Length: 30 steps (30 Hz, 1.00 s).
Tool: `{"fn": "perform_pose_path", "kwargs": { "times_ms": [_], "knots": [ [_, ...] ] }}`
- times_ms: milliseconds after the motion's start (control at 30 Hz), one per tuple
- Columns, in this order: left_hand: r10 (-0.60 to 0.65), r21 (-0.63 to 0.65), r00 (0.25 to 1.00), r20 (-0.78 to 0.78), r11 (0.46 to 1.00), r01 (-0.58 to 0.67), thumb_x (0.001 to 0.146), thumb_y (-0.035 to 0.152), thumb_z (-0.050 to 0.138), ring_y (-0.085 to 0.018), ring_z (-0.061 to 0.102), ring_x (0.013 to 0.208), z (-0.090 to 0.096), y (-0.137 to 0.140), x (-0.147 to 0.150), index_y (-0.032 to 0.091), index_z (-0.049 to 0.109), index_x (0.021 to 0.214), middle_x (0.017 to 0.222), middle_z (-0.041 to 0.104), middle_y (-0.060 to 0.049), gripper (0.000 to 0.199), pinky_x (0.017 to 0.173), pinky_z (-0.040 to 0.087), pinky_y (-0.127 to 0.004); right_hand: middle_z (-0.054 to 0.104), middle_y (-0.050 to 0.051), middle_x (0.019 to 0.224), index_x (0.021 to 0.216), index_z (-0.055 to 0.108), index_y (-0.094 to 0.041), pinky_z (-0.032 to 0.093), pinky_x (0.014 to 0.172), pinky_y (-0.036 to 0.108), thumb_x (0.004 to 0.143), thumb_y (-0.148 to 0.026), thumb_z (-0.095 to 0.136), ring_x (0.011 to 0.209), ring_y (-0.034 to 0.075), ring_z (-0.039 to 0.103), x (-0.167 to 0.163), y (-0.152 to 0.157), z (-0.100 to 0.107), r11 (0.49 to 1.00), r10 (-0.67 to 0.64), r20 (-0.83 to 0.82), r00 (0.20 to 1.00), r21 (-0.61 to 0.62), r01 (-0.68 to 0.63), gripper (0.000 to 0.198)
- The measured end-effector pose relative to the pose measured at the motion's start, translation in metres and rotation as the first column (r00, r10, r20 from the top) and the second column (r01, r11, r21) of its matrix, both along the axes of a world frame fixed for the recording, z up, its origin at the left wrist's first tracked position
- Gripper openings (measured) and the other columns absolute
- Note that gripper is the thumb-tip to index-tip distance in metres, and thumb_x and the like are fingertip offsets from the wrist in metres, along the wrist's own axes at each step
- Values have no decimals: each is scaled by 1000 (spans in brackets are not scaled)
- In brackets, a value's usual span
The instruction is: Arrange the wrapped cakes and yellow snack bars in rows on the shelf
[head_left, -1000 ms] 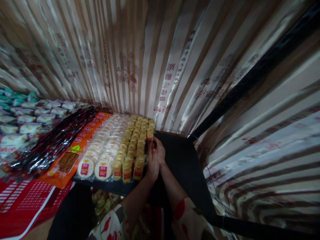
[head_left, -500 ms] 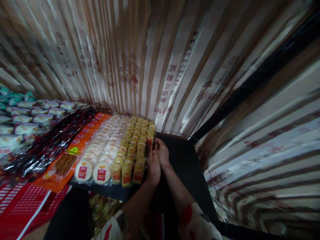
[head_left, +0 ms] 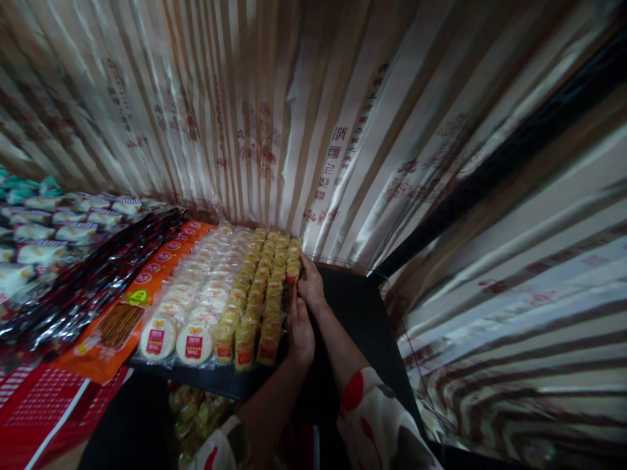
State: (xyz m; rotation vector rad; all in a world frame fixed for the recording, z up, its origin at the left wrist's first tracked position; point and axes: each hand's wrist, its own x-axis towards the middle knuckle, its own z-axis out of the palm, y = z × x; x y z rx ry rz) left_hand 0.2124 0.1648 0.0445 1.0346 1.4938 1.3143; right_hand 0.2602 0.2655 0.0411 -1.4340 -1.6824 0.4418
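Rows of small yellow packaged snacks (head_left: 255,297) stand in lines on the black tabletop (head_left: 343,313). My left hand (head_left: 300,329) lies along the right side of these rows, fingers straight and pointing away from me, palm turned toward the packets. Just beyond it, my right hand (head_left: 311,286) rests against the short rightmost row (head_left: 293,269), its fingers stretched along that row's outer side. Neither hand is wrapped round a packet. The palms and the inner fingertips are partly hidden. Beside the yellow packets stand two rows of round white crackers (head_left: 194,343) in clear wrap.
Farther left lie flat orange snack packs (head_left: 115,329), dark shiny packets (head_left: 73,300) and white packets (head_left: 46,251). A red plastic basket (head_left: 53,398) sits low at the left. More wrapped snacks (head_left: 196,414) are below the table edge. A striped curtain (head_left: 264,98) and black pole (head_left: 465,170) close the back.
My right hand has moved forward and left, away from my left hand, and its fingers have straightened along the rightmost row. The left hand stays nearly in place. The view has shifted slightly.
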Motion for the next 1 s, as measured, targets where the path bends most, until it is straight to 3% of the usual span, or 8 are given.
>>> {"fn": "perform_pose_path", "kwargs": {
  "times_ms": [200, 633, 833, 1000],
  "knots": [
    [3, -25, 1000, 9, 1000, -3, 91, 31, 26, -16, 26, 135, 1, 0, -1, 14, 44, 130, 142, 39, -7, 45, 115, 15, -33, 49, 4, 132, 132, 43, -21, 35, 104, 31, 72, -6, 36, 121, 16, 45, -3, -3, 1, 999, -38, 13, 999, -4, 38, 62],
    [9, -27, 997, 73, 1000, -7, 91, 29, 26, -14, 20, 137, 6, -1, -2, 14, 43, 130, 145, 33, -6, 46, 115, 12, -29, 63, 3, 111, 121, 54, -22, 44, 94, 31, 71, -5, 42, 101, 16, 58, -1, -2, -13, 985, -92, 13, 996, -142, 93, 54],
    [22, -35, 997, 72, 999, -20, 91, 27, 27, -15, 23, 136, 5, 0, -2, 14, 46, 128, 142, 38, -7, 44, 115, 13, -31, 56, 9, 119, 126, 49, -17, 40, 99, 36, 70, -4, 38, 112, 20, 51, -1, 1, -15, 974, -224, 5, 975, -21, 224, 59],
    [18, -30, 999, 46, 999, -16, 91, 28, 28, -15, 23, 136, 2, 1, -1, 15, 45, 128, 143, 36, -6, 43, 115, 11, -31, 59, 9, 119, 119, 56, -18, 40, 98, 37, 71, -10, 44, 113, 22, 50, 0, 6, -13, 990, -126, 49, 991, -61, 129, 50]
  ]
}}
